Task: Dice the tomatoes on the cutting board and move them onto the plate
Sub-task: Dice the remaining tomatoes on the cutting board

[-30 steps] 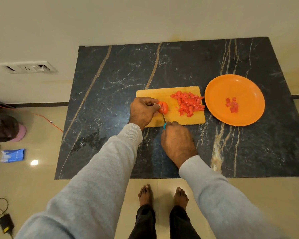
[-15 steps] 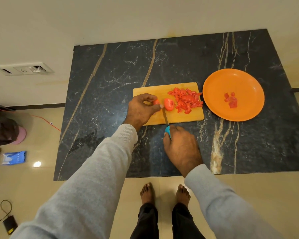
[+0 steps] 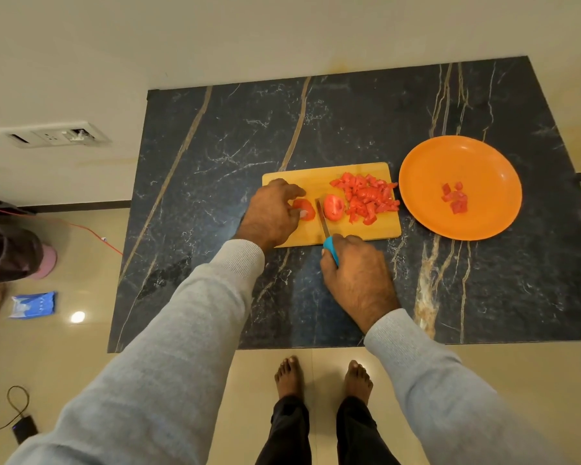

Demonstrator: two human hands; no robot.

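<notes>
A wooden cutting board (image 3: 302,176) lies on the dark marble counter. On it are two tomato halves: the left half (image 3: 306,209) sits under the fingertips of my left hand (image 3: 270,213), and the right half (image 3: 333,207) lies free, cut face up. Between them is the blade of a knife (image 3: 323,221) with a blue handle, gripped by my right hand (image 3: 356,276). A pile of diced tomato (image 3: 366,198) covers the board's right part. The orange plate (image 3: 426,169) to the right holds a few tomato pieces (image 3: 454,198).
The dark marble counter (image 3: 215,169) stretches around the board, against a cream wall. A switch panel (image 3: 52,135) is on the wall at left. My bare feet (image 3: 322,377) stand on the tiled floor, where a cable and a blue packet (image 3: 31,305) lie.
The tomato has been cut in two. The right half has fallen open beside the pile, and my left hand has drawn the left half away. The knife now sits between the halves.
</notes>
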